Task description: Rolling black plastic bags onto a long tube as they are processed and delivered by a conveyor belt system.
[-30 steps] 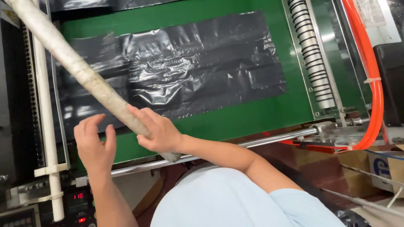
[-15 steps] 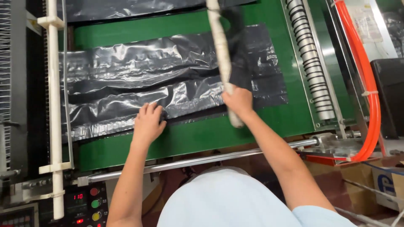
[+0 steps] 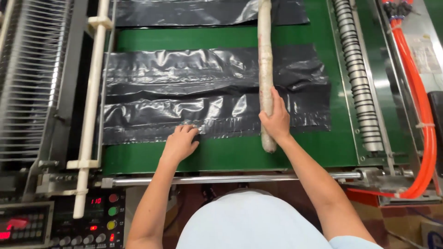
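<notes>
A stack of black plastic bags (image 3: 194,97) lies flat on the green conveyor belt (image 3: 230,154). My right hand (image 3: 276,121) grips a long pale tube (image 3: 265,55) wrapped in clear film, laid lengthwise across the bags toward the far side. My left hand (image 3: 181,142) presses down on the near edge of the bags, fingers pinching the plastic. A second sheet of black plastic (image 3: 198,11) lies farther up the belt.
A white rod (image 3: 92,101) runs along the belt's left side beside a metal grille (image 3: 32,78). A ribbed steel roller (image 3: 357,74) and orange hoses (image 3: 417,92) stand on the right. A steel bar (image 3: 230,178) crosses the near edge. A control panel (image 3: 55,223) with coloured buttons sits at bottom left.
The tube has swung from a diagonal over the left side to lying straight across the bags. My left hand has moved onto the bags' near edge. The view has shifted closer.
</notes>
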